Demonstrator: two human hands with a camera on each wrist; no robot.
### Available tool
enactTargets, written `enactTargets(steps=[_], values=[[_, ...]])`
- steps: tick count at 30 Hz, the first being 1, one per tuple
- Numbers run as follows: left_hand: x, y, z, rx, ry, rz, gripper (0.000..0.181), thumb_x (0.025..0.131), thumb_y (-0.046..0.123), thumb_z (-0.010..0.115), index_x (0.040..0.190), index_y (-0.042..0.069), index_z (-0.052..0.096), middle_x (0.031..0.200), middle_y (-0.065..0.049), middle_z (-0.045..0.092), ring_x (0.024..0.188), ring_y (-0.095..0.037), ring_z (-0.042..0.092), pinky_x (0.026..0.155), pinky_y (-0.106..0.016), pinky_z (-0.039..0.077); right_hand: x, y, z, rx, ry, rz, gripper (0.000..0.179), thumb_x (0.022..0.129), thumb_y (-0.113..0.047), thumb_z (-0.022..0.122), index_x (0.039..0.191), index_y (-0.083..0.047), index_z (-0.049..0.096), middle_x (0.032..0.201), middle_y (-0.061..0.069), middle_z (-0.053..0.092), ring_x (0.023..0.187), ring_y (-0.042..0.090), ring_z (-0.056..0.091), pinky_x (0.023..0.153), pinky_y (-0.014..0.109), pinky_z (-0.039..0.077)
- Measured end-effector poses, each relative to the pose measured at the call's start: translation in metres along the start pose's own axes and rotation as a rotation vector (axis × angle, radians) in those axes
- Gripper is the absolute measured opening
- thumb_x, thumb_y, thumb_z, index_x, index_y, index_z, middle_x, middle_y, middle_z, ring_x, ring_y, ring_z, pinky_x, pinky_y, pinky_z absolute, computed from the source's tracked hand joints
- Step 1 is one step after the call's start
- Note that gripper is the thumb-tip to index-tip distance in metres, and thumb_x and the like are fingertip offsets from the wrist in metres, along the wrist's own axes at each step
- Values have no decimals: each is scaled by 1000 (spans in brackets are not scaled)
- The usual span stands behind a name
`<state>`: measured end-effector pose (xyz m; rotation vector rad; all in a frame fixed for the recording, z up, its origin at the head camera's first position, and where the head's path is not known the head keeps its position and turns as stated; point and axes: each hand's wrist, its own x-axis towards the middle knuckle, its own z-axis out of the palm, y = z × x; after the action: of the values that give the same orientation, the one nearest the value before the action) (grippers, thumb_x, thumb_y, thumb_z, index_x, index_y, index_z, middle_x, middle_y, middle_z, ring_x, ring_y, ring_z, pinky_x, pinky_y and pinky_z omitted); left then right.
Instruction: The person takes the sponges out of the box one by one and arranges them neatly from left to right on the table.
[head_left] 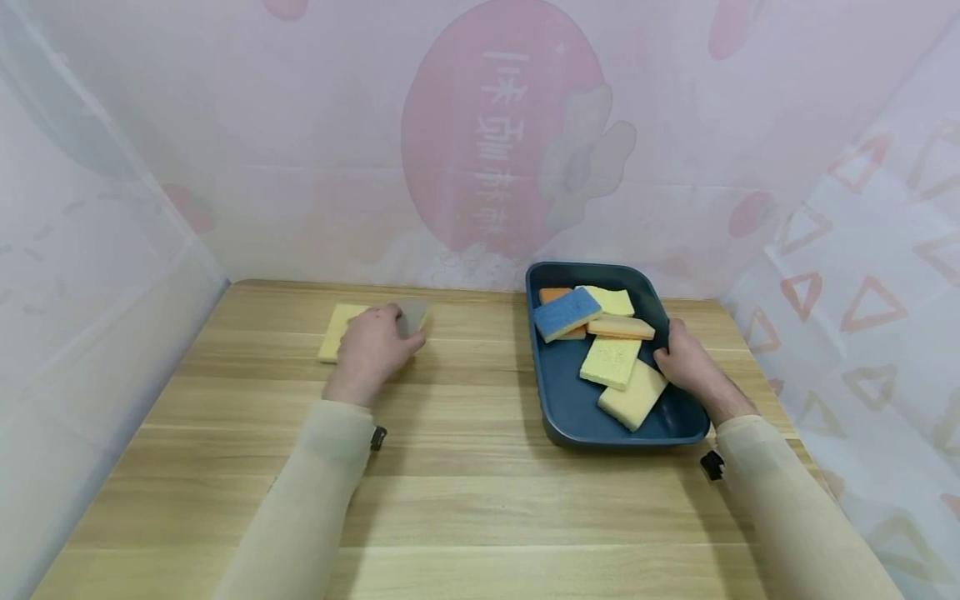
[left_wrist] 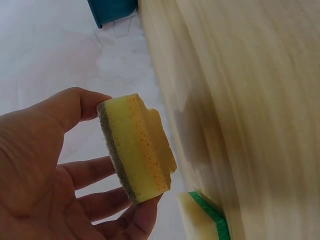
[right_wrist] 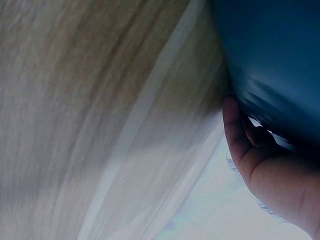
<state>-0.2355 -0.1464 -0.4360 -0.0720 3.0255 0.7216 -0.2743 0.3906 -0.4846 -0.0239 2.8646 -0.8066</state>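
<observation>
My left hand (head_left: 372,347) pinches a scouring sponge (left_wrist: 130,150) between thumb and fingertips above the table. In the left wrist view it has a grey scouring side, a yellow middle and an orange layer; whether that orange part is a separate sponge I cannot tell. Close beside this hand lies a yellow sponge (head_left: 335,337) with a green scouring side, partly hidden by the hand. My right hand (head_left: 693,364) grips the right rim of a dark blue plastic tub (head_left: 551,400), its fingers (right_wrist: 232,120) against the outer wall. Several sponges lie in the tub, among them a blue-topped one (head_left: 567,313).
The wooden table (head_left: 450,500) runs back to a pale printed curtain (head_left: 322,208), with more curtain at both sides. The tub stands near the table's back right, its wall rising above the surface.
</observation>
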Motion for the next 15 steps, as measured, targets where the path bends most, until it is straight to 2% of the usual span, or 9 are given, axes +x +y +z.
enactTargets(steps=[2, 3, 5, 6, 8, 12, 13, 15], values=[[0, -2, 0, 3, -1, -7, 66, 109, 44, 76, 156, -2, 66, 143, -31, 76, 114, -46, 77, 91, -60, 72, 7, 10, 4, -19, 17, -6, 68, 111, -8, 50, 166, 22, 24, 158, 55, 49, 134, 54, 64, 113, 59, 60], [0, -3, 0, 5, -1, -9, 66, 109, 44, 77, 156, -2, 67, 142, -31, 76, 114, -46, 77, 90, -60, 72, 5, 8, 1, -8, -3, -8, 70, 111, -8, 50, 168, 22, 22, 160, 56, 48, 137, 57, 62, 115, 64, 58], [0, -4, 0, 8, -7, -15, 66, 109, 44, 77, 156, -2, 66, 141, -31, 76, 113, -46, 77, 90, -60, 72, 3, 4, 1, -4, -7, 2, 69, 111, -6, 49, 168, 22, 21, 161, 55, 48, 140, 58, 62, 118, 65, 57], [0, -5, 1, 10, -11, -17, 67, 109, 44, 77, 156, -2, 66, 141, -31, 76, 113, -46, 76, 89, -59, 72, 4, 6, 3, -22, 15, -2, 68, 110, -7, 48, 166, 22, 24, 159, 55, 50, 136, 55, 64, 115, 60, 60], [0, -6, 1, 12, -21, -20, 67, 109, 44, 76, 158, -1, 65, 141, -31, 75, 114, -46, 76, 90, -59, 72, -7, -11, -4, 5, -22, 13, 69, 112, -4, 46, 168, 24, 19, 163, 56, 45, 144, 60, 59, 122, 69, 54], [1, -8, 4, 19, -35, -26, 69, 109, 45, 75, 160, -1, 64, 142, -31, 75, 114, -45, 76, 90, -59, 71, -17, -24, -6, -6, -11, 10, 66, 113, -3, 43, 167, 26, 18, 162, 57, 45, 143, 60, 59, 122, 71, 54], [2, -8, 4, 21, -35, -25, 69, 109, 45, 75, 160, -1, 64, 142, -31, 75, 114, -45, 76, 90, -59, 71, -22, -31, -9, 10, -30, 17, 67, 114, -2, 43, 169, 26, 15, 164, 57, 43, 146, 63, 56, 125, 76, 49], [2, -9, 6, 23, -32, -22, 70, 109, 44, 75, 160, -2, 63, 142, -31, 75, 114, -45, 76, 90, -59, 72, -23, -31, -9, 7, -28, 17, 67, 114, -2, 43, 169, 26, 15, 163, 57, 44, 144, 62, 57, 124, 76, 50]])
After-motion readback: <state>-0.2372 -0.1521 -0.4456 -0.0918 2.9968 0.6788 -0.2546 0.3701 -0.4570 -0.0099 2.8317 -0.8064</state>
